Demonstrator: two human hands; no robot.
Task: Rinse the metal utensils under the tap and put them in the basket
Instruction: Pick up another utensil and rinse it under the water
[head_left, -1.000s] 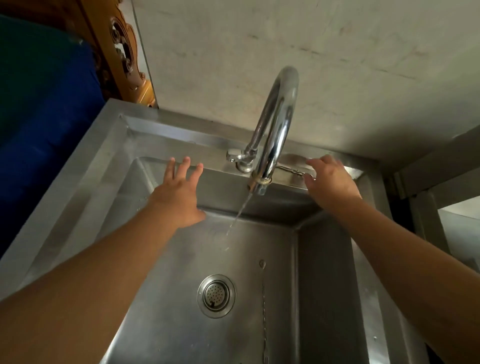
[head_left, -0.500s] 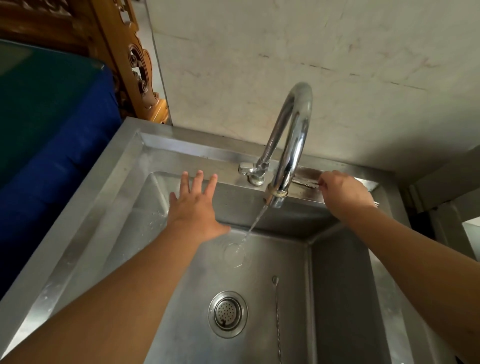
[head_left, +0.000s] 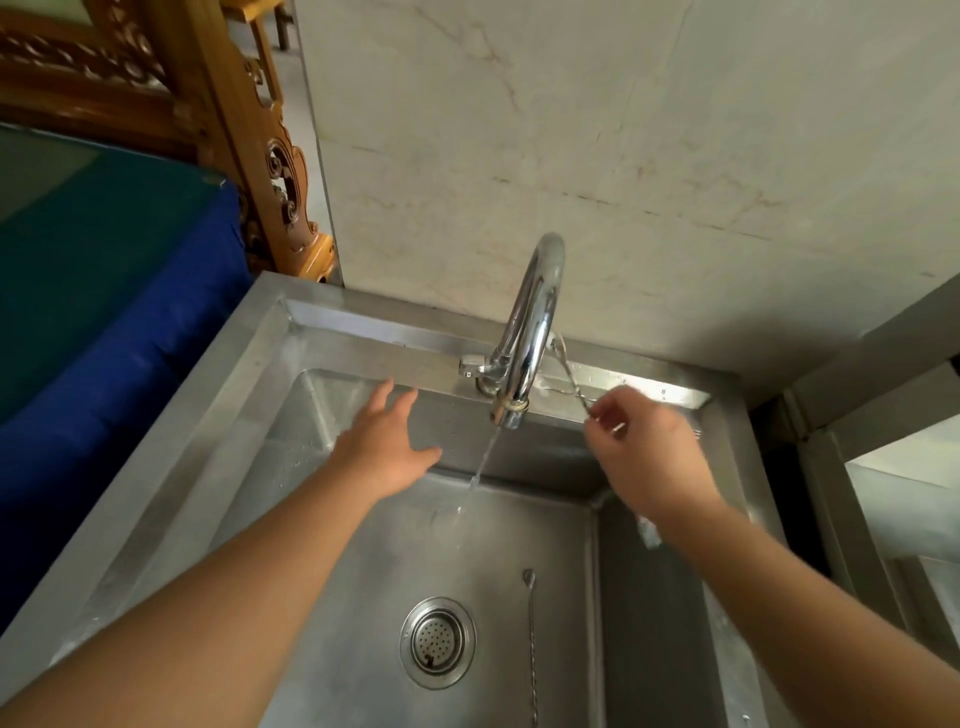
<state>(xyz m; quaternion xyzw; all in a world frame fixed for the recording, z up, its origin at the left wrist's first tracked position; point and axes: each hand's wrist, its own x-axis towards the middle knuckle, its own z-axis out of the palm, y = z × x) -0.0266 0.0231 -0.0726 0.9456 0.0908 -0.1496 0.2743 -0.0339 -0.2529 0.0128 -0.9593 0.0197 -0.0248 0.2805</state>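
Observation:
My right hand (head_left: 649, 457) is pinched on a thin metal utensil (head_left: 571, 379), raised off the sink's back ledge; its far end tilts up beside the tap (head_left: 535, 312). A thin stream of water (head_left: 485, 457) runs from the tap into the steel sink (head_left: 249, 426). Left of the stream, my left hand (head_left: 387, 452) hovers over the basin, fingers spread and holding nothing. A second long thin metal spoon (head_left: 531, 634) lies on the basin floor, right of the drain (head_left: 438, 642). No basket is in view.
A pale wall rises right behind the sink. A blue and green covered surface (head_left: 104, 291) and a carved wooden frame (head_left: 260, 156) stand on the left. A metal frame (head_left: 831, 467) adjoins the sink on the right.
My right hand has closed on the thin utensil on the back ledge and lifted it, so it now tilts upward. My left hand stays spread over the basin. The view has tipped up.

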